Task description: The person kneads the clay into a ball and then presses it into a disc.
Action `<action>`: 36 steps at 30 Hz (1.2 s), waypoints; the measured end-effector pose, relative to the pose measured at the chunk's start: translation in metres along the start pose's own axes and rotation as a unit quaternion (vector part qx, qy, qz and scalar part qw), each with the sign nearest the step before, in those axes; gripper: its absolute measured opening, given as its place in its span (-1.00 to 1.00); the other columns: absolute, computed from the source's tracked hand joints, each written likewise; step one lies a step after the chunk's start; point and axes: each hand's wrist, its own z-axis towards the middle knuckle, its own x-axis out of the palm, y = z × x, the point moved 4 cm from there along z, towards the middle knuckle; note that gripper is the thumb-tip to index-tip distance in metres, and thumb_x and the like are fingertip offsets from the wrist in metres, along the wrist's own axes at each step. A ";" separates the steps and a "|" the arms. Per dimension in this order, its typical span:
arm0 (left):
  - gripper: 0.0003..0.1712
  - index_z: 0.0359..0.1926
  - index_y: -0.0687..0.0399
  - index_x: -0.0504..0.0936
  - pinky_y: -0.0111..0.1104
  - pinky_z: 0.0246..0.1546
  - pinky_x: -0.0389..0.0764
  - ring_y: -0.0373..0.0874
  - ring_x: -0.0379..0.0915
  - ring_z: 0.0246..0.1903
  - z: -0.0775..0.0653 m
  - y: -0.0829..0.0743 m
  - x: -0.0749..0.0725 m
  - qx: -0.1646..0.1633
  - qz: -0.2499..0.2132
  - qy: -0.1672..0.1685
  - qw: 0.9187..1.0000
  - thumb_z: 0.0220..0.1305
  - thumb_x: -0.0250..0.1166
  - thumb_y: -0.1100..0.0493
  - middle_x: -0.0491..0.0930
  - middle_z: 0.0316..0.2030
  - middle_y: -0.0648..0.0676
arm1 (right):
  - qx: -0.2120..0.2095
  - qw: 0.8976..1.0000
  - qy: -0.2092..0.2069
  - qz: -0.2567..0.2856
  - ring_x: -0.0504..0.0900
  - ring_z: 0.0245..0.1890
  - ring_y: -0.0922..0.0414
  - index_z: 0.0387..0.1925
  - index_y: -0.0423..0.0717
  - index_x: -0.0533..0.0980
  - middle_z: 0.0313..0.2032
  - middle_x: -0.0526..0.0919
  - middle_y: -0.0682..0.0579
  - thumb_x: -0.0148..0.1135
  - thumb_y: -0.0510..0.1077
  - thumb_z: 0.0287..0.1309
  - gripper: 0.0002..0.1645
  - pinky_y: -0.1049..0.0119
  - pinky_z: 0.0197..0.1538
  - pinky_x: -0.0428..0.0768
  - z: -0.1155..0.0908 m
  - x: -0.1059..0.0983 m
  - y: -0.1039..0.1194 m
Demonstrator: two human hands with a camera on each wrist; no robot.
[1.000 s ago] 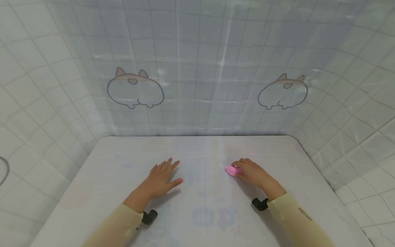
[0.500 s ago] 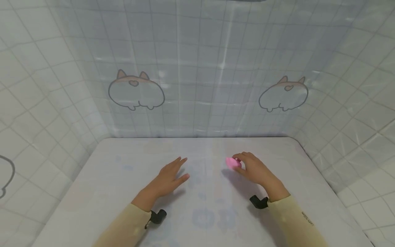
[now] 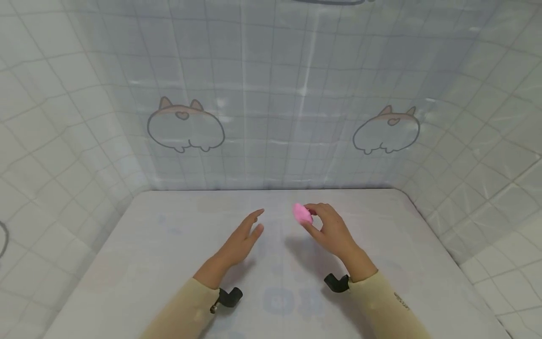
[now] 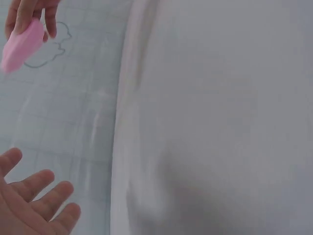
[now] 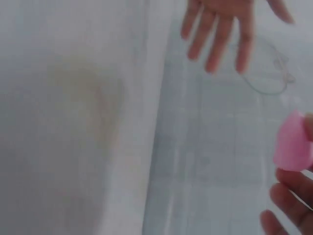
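Observation:
My right hand point(image 3: 332, 230) pinches a small pink lump point(image 3: 302, 213) between thumb and fingers, held up above the table with a shadow beneath. In the right wrist view the pink lump point(image 5: 293, 144) has a smooth surface and a tapered top; its exact kind cannot be told. My left hand point(image 3: 239, 241) is raised to the left of it, fingers extended, holding nothing. The left wrist view shows the spread fingers of my left hand point(image 4: 39, 200) apart from the pink lump point(image 4: 23, 45).
A white table point(image 3: 169, 263) with faint printed patterns lies under both hands. Behind it stands a tiled-print curtain wall point(image 3: 271, 117) with cartoon animal outlines point(image 3: 186, 125). Similar side walls point(image 3: 487, 155) enclose the table. Black wrist devices point(image 3: 336, 282) sit at both sleeves.
My right hand has lifted the pink lump off the table and moved it up and left. My left hand has moved right and forward toward it, turning its palm inward.

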 end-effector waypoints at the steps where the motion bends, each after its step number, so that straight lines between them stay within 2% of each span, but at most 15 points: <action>1: -0.36 0.55 -0.03 0.11 0.16 0.36 0.18 0.14 0.10 0.45 0.001 -0.001 0.002 0.003 -0.017 -0.006 1.000 0.61 -0.11 -0.13 0.15 0.49 0.16 | -0.008 1.000 -0.010 0.003 0.56 -0.04 0.11 0.13 -0.08 0.54 -0.08 0.65 0.08 0.42 0.01 0.22 -0.50 0.10 0.01 0.57 0.000 0.002 0.003; 4: -0.38 0.53 0.05 0.14 0.17 0.33 0.21 0.15 0.14 0.43 0.005 -0.006 0.007 0.024 -0.063 -0.024 0.997 0.63 -0.19 -0.11 0.21 0.46 0.21 | -0.030 0.999 -0.041 0.008 0.57 -0.08 0.11 0.11 -0.10 0.55 -0.10 0.66 0.08 0.45 -0.02 0.18 -0.49 0.13 -0.02 0.58 0.002 0.009 0.010; 10: -0.34 0.49 0.15 0.17 0.12 0.36 0.19 0.19 0.18 0.41 0.012 -0.012 0.018 0.040 -0.133 -0.040 0.989 0.63 -0.31 -0.17 0.23 0.44 0.22 | -0.065 0.993 -0.098 0.031 0.57 -0.10 0.09 0.10 -0.11 0.55 -0.11 0.66 0.06 0.51 -0.09 0.09 -0.45 0.13 -0.04 0.57 0.005 0.019 0.024; 14: -0.31 0.47 0.20 0.16 0.10 0.40 0.13 0.27 0.19 0.39 0.018 -0.011 0.025 0.040 -0.211 -0.045 0.976 0.63 -0.37 -0.17 0.23 0.42 0.28 | -0.071 0.990 -0.120 0.037 0.55 -0.10 0.09 0.11 -0.10 0.54 -0.11 0.66 0.05 0.50 -0.07 0.11 -0.45 0.14 -0.06 0.56 0.005 0.028 0.030; 17: -0.25 0.48 0.24 0.13 0.09 0.42 0.10 0.29 0.17 0.39 0.021 -0.010 0.031 0.033 -0.295 -0.045 0.954 0.62 -0.42 -0.21 0.20 0.42 0.33 | -0.068 0.989 -0.122 0.041 0.55 -0.09 0.08 0.12 -0.10 0.54 -0.10 0.66 0.04 0.48 -0.05 0.13 -0.46 0.14 -0.05 0.56 0.005 0.034 0.033; 20: -0.15 0.49 0.25 0.09 0.04 0.44 0.08 0.23 0.18 0.40 0.022 -0.012 0.037 0.014 -0.377 -0.046 0.925 0.56 -0.43 -0.32 0.18 0.43 0.35 | -0.060 0.991 -0.108 0.046 0.55 -0.08 0.09 0.12 -0.10 0.54 -0.08 0.66 0.05 0.43 0.02 0.19 -0.48 0.14 -0.03 0.56 0.004 0.040 0.036; 24: -0.10 0.48 0.22 0.09 -0.21 0.37 0.26 0.00 0.34 0.31 0.025 -0.016 0.042 -0.009 -0.461 -0.058 0.885 0.52 -0.47 -0.38 0.27 0.39 0.31 | -0.060 0.993 -0.089 0.047 0.55 -0.05 0.10 0.12 -0.09 0.54 -0.07 0.67 0.06 0.27 0.19 0.32 -0.45 0.14 0.00 0.57 0.004 0.048 0.040; 28: -0.11 0.46 0.25 0.09 -0.35 0.23 0.41 -0.16 0.48 0.15 0.028 -0.020 0.047 -0.009 -0.525 -0.066 0.848 0.52 -0.51 -0.36 0.39 0.31 0.16 | -0.070 0.993 -0.080 0.048 0.55 -0.05 0.10 0.12 -0.08 0.55 -0.07 0.68 0.07 0.27 0.19 0.31 -0.46 0.16 0.01 0.57 0.003 0.055 0.041; 32: -0.08 0.45 0.27 0.10 -0.34 0.19 0.47 -0.11 0.50 0.15 0.030 -0.026 0.050 -0.013 -0.579 -0.074 0.812 0.51 -0.53 -0.38 0.39 0.30 0.18 | -0.073 0.994 -0.072 0.046 0.54 -0.08 0.11 0.08 -0.07 0.56 -0.09 0.68 0.08 0.37 0.11 0.24 -0.50 0.18 0.01 0.55 0.002 0.060 0.043; 36: -0.08 0.44 0.21 0.17 -0.32 0.22 0.47 0.10 0.28 0.37 0.029 -0.030 0.049 -0.021 -0.625 -0.079 0.776 0.50 -0.55 -0.40 0.25 0.41 0.30 | -0.075 0.995 -0.060 0.038 0.53 -0.09 0.12 0.05 -0.07 0.57 -0.09 0.69 0.09 0.43 0.06 0.18 -0.52 0.18 0.00 0.52 0.002 0.064 0.045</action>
